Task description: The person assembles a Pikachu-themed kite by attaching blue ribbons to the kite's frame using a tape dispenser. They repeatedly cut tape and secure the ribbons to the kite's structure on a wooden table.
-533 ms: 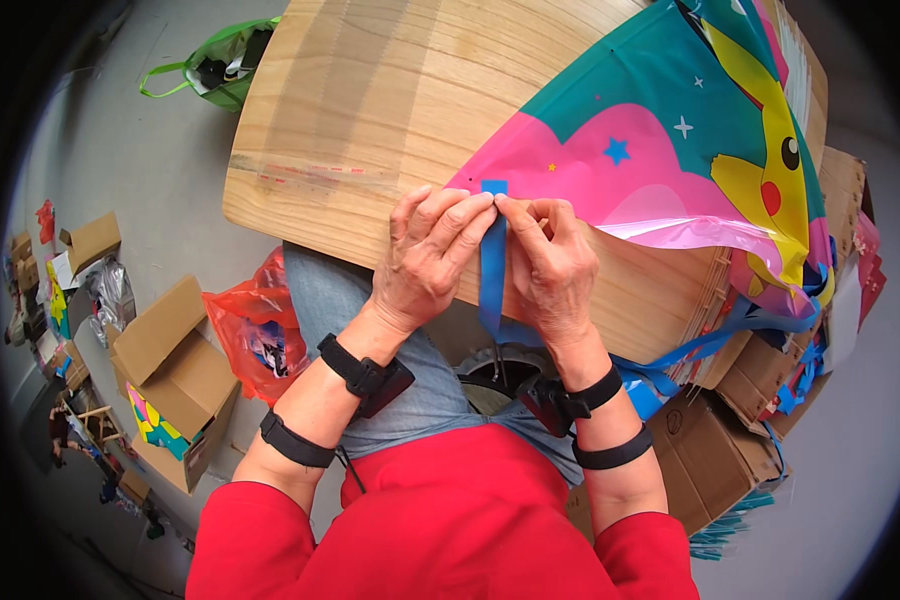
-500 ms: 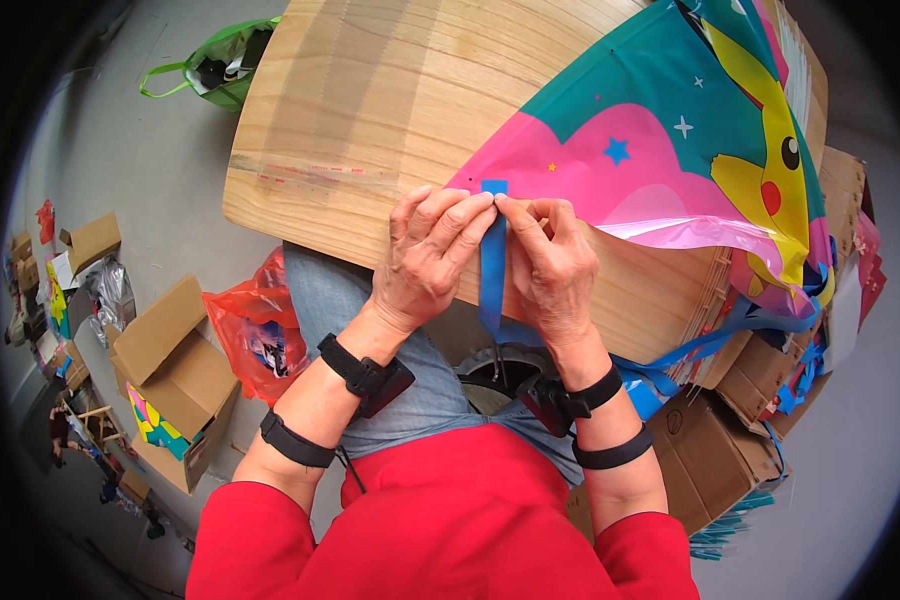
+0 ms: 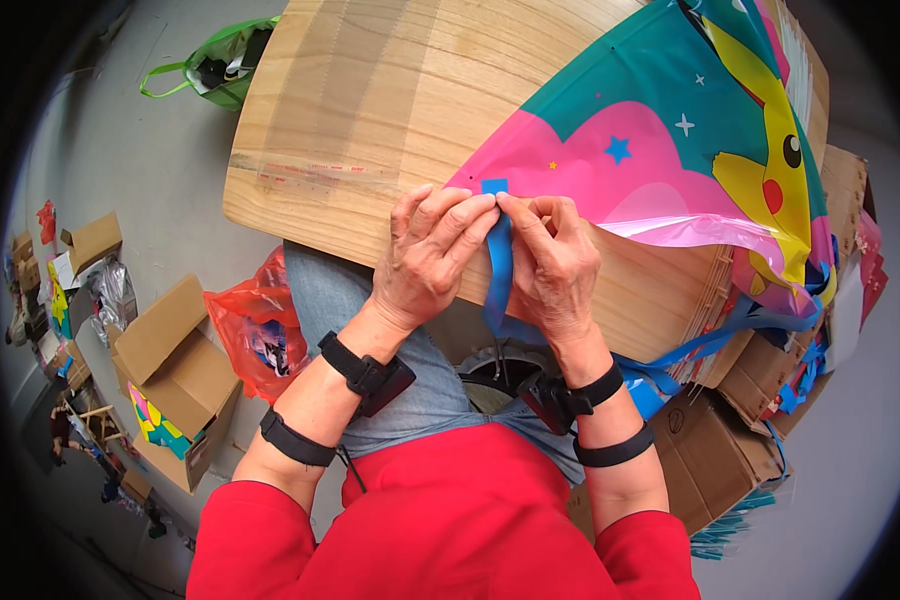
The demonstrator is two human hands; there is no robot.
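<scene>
A glossy teal and pink sheet (image 3: 570,165), printed with stars and a yellow cartoon creature, lies on the wooden board and tapers to a corner near my hands. At that corner is a blue ribbon (image 3: 498,265), its short square end lying over the sheet's tip. My left hand (image 3: 430,245) is closed, thumb and fingertips pressed on the ribbon just below its end. Right beside it, my right hand (image 3: 553,260) pinches the same spot with thumb and forefinger, fingertips touching the left hand's. The ribbon hangs below the fingers and trails off to the right.
The pale wooden board (image 3: 320,90) spans my lap and beyond. To the left are a red plastic bag (image 3: 260,345), an open cardboard box (image 3: 185,390) and a green bag (image 3: 232,85). More cardboard boxes (image 3: 715,450) and loose blue ribbon (image 3: 720,345) are at the right.
The hanging part of the ribbon has twisted and narrowed below the fingers. Both hands hold nearly the same place.
</scene>
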